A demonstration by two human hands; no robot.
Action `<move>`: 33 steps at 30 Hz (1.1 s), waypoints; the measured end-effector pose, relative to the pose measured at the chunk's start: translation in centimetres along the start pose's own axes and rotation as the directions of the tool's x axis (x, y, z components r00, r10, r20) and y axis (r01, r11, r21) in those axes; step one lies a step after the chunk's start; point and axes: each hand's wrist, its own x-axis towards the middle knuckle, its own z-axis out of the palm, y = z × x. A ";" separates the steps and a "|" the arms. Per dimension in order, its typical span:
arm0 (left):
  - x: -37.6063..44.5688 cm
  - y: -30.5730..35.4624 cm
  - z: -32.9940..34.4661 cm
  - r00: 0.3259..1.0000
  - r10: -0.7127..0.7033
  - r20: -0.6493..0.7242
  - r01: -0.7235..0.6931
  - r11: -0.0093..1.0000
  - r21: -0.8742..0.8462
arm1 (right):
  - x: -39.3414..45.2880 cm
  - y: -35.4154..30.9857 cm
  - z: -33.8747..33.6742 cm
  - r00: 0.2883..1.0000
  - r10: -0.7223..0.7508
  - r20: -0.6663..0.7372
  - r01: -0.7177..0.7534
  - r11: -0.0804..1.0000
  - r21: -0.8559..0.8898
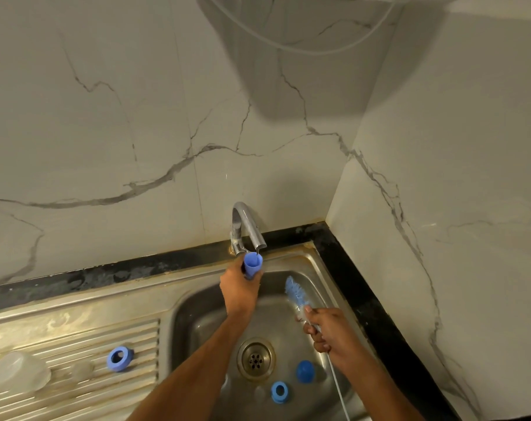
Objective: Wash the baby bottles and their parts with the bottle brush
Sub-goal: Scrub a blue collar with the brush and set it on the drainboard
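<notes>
My left hand (238,291) grips a blue baby bottle (252,264), its open mouth up right under the spout of the tap (248,226). Over the right side of the sink basin, my right hand (326,332) holds the wire handle of the bottle brush (295,293), whose blue bristle head points up and to the left, apart from the bottle. On the basin floor lie a blue screw ring (279,391) and a blue cap (305,371). Another blue ring (119,358) sits on the ribbed drainboard.
The steel sink (197,302) has a drain (256,358) in the middle. A clear dome cap (18,372) and a clear teat (82,369) lie on the drainboard at the left. Marble walls meet in a corner behind a black ledge (358,287).
</notes>
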 end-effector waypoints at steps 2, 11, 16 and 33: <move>0.0 -0.3 0.2 0.999 0.024 0.048 -0.024 1.000 0.008 | 0.0 0.1 0.0 1.000 0.010 -0.002 -0.010 1.000 0.005; -0.2 -0.5 0.2 0.997 0.034 0.075 -0.036 0.999 0.028 | 0.1 -0.2 -0.2 0.997 0.045 0.059 -0.047 0.998 0.034; -0.2 -0.5 0.1 0.998 0.031 0.054 -0.032 0.999 0.008 | 0.4 0.1 -0.2 0.995 0.068 0.068 -0.070 0.997 0.027; -0.8 -0.4 -0.4 0.998 0.041 0.037 -0.042 0.999 0.015 | 1.4 1.5 -0.8 0.997 0.064 0.036 -0.065 0.998 0.027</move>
